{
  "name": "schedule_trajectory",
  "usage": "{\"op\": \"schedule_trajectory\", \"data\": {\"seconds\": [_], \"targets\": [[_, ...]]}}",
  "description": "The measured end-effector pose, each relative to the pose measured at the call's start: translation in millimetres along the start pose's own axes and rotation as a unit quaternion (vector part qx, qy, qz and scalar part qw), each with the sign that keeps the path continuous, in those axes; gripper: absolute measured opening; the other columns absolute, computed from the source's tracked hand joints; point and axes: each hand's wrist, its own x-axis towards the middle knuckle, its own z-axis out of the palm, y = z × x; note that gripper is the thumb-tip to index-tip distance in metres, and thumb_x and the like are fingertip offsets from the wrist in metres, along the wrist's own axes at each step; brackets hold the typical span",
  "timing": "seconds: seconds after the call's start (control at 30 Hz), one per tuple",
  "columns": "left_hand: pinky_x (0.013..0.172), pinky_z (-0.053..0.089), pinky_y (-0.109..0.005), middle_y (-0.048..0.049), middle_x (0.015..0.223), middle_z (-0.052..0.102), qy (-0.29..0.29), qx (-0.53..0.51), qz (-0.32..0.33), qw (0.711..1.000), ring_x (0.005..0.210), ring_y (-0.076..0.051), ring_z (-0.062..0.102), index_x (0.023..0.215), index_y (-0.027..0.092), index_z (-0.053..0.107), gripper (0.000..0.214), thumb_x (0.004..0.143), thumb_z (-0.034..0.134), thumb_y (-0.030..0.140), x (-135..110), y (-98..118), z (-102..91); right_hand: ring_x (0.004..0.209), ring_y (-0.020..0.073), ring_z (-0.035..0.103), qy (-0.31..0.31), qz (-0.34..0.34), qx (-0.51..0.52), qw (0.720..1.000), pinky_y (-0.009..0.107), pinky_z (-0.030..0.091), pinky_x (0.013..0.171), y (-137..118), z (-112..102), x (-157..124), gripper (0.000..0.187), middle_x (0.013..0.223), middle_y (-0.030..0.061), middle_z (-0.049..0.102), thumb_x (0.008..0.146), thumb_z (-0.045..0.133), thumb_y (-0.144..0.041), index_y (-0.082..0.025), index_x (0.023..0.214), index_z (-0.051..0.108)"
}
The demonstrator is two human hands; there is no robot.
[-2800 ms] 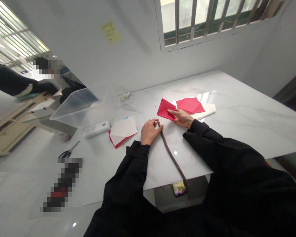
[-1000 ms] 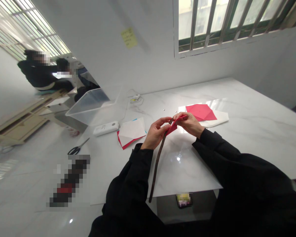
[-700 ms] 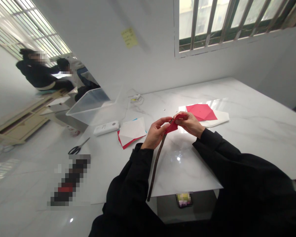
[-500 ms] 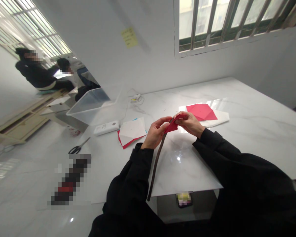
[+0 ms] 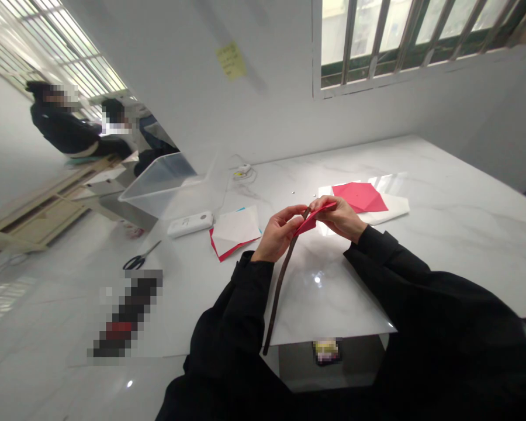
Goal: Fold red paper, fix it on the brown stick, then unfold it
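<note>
Over the white marble-patterned table, my left hand (image 5: 275,235) pinches a small folded piece of red paper (image 5: 307,227) together with a thin dark brown stick (image 5: 279,286). The stick's top end shows between the fingers, and its lower end slants down to the table's front edge. My right hand (image 5: 344,218) is closed on the other side of the same red paper, thumb and fingers pressed on its edge. Fingers partly hide where paper and stick meet. Just behind my right hand lies a flat red sheet (image 5: 359,197) on white paper (image 5: 394,209).
White and red sheets (image 5: 234,229) lie left of my hands, beside a white oblong device (image 5: 190,224). Scissors (image 5: 134,262) and a blurred dark object (image 5: 131,316) are further left. A clear plastic bin (image 5: 162,199) stands behind them. Two people sit at the far left.
My right fingers have shifted along the red paper, which now looks flatter and seen more edge-on. The left hand keeps its hold on stick and paper.
</note>
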Motion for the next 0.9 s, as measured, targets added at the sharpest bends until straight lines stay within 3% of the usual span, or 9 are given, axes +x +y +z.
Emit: {"op": "schedule_trajectory", "data": {"seconds": [0.33,0.53,0.67,0.9], "targets": [[0.098,0.055,-0.039,-0.0088,0.113,0.075,-0.004,0.001,0.003,1.0,0.102,-0.023,0.071,0.11,0.02,0.076,0.042,0.075,0.088,0.039,0.7,-0.9,-2.6,0.082,0.017,0.068,-0.003,0.014,0.003,1.0,0.034,0.055,0.084,0.0,-0.4,-0.5,0.023,0.084,0.0006,0.072,0.067,0.092,-0.028,-0.021,0.078,0.073],[0.095,0.055,-0.037,-0.0104,0.111,0.076,0.01,-0.014,-0.003,1.0,0.108,-0.026,0.07,0.111,0.018,0.076,0.045,0.075,0.086,0.045,2.8,-3.6,-2.6,0.093,0.0197,0.07,0.018,0.046,0.021,0.999,0.035,0.057,0.092,-2.2,4.7,-2.7,0.036,0.101,0.0041,0.077,0.07,0.091,-0.027,-0.019,0.102,0.075],[0.093,0.055,-0.034,-0.0102,0.112,0.076,-0.003,-0.02,-0.002,1.0,0.11,-0.026,0.069,0.112,0.018,0.075,0.045,0.075,0.086,0.041,4.8,-7.0,-3.4,0.095,0.0215,0.071,0.029,0.05,0.027,0.998,0.037,0.058,0.092,-1.7,6.7,-2.4,0.043,0.105,0.0064,0.077,0.069,0.092,-0.029,-0.019,0.106,0.074],[0.084,0.054,-0.026,-0.0067,0.112,0.075,0.022,-0.042,0.005,0.999,0.094,-0.016,0.071,0.113,0.021,0.069,0.047,0.073,0.089,0.033,10.4,-20.4,-12.8,0.097,0.0234,0.073,0.046,0.052,0.02,0.997,0.041,0.059,0.094,4.5,1.7,2.0,0.05,0.105,0.0058,0.078,0.064,0.094,-0.032,-0.019,0.108,0.073]]}}
